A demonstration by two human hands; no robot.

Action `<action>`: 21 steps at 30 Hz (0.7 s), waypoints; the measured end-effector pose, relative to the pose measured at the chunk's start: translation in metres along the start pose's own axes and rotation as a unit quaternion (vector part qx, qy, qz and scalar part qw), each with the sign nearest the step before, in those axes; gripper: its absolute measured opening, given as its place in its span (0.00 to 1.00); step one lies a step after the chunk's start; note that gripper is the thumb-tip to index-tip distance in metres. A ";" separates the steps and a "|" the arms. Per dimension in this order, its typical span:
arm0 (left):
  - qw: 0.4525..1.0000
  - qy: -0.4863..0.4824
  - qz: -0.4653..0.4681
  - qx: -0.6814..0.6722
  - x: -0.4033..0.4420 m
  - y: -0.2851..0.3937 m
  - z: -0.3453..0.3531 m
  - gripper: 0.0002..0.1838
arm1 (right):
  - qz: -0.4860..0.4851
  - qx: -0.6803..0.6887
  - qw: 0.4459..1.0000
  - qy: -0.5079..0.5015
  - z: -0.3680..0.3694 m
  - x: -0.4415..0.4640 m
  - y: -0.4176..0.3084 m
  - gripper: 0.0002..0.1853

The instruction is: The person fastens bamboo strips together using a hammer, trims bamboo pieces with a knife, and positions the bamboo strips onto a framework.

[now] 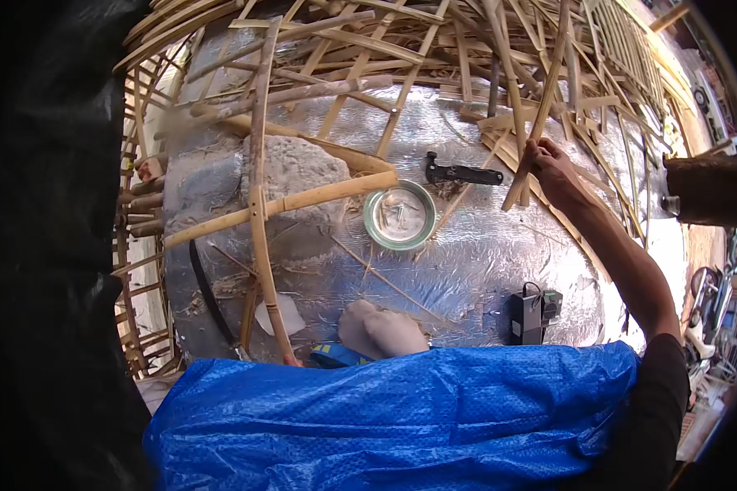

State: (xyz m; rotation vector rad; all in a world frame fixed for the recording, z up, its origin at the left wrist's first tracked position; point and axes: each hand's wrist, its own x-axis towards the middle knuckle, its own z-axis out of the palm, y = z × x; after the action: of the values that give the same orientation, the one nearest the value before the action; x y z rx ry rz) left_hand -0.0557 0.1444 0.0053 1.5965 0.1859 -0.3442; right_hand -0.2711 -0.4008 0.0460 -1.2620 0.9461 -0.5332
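Observation:
My right hand (555,172) is stretched forward at the right, its fingers closed around a bamboo strip (549,90). A second bamboo strip (512,82) crosses close beside those fingers. My left hand does not show clearly; a small reddish patch at the blue sheet's edge is too little to identify. By that patch ends a long upright bamboo strip (258,155), crossed by another bamboo piece (319,195). Left of my right hand lie a black hammer-like tool (465,173) and a round green-rimmed bowl (400,244) with small nails inside.
A blue plastic sheet (385,417) covers my lap. On the silver foil mat (467,270) are a pale stone block (295,172), a curved dark blade (209,295) and a small black-and-grey device (528,317). Bamboo lattice pieces (434,49) pile up at the back.

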 end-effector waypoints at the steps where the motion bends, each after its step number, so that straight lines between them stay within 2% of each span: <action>1: 1.000 -0.006 -0.006 -0.012 -0.002 0.000 0.002 0.27 | 0.023 0.007 0.997 -0.068 0.019 -0.004 -0.004 0.15; 4: 0.999 -0.023 -0.019 -0.034 -0.005 -0.001 0.007 0.27 | 0.076 0.041 0.971 -0.221 0.091 -0.016 -0.005 0.15; 8: 0.997 -0.045 -0.031 -0.051 -0.007 -0.003 0.014 0.27 | 0.089 -0.131 0.939 -0.306 0.160 -0.007 -0.015 0.25; 9: 0.997 -0.050 -0.032 -0.054 -0.008 -0.003 0.016 0.27 | 0.115 -0.084 0.938 -0.316 0.171 -0.003 -0.015 0.21; 12: 0.996 -0.057 -0.033 -0.058 -0.012 -0.004 0.014 0.26 | 0.105 -0.013 0.939 -0.328 0.201 0.007 0.003 0.23; 14: 0.996 -0.060 -0.039 -0.061 -0.014 -0.005 0.014 0.26 | 0.089 0.010 0.960 -0.264 0.208 0.012 0.009 0.28; 17: 0.995 -0.064 -0.048 -0.060 -0.019 -0.011 0.008 0.26 | 0.080 -0.005 0.968 -0.238 0.212 0.015 0.022 0.30; 21: 0.994 -0.065 -0.064 -0.053 -0.026 -0.022 -0.002 0.26 | 0.080 0.010 0.974 -0.212 0.212 0.011 0.031 0.26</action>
State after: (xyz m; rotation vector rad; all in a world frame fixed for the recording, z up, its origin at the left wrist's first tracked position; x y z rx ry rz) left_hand -0.0868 0.1503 -0.0071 1.4558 0.2037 -0.5291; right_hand -0.0936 -0.2835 0.0168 -1.2062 0.6710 -0.1351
